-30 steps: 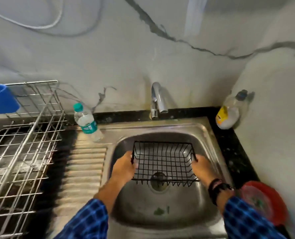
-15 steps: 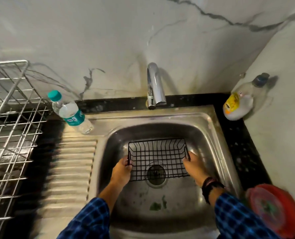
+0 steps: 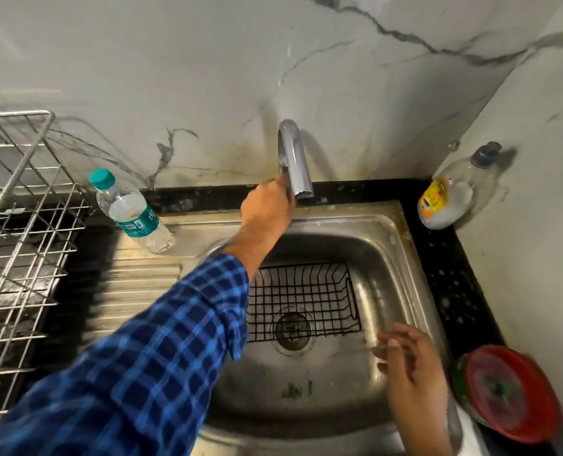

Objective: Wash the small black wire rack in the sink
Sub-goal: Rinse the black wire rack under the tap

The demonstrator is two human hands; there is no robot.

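- While the rack (image 3: 303,301) lies in the sink (image 3: 398,245) over the drain (image 3: 292,328), left hand (image 3: 267,209) grips the tap (image 3: 295,159), arm stretched forward.
- Right hand (image 3: 411,366) hovers beside rack, fingers spread, holding nothing.

— What's worn on the left arm?
— 1 long sleeve (image 3: 161,357) of a checked shirt in 2 blues: dark navy squares crossed by lighter, brighter lines.
— Where does it end?
— At a loose, open cuff (image 3: 237,291) partway along the forearm, short of the left hand (image 3: 267,209), so the wrist is bare.
— And the right hand (image 3: 405,357)?
— Bare too. Only the hand and forearm show, slightly blurred.
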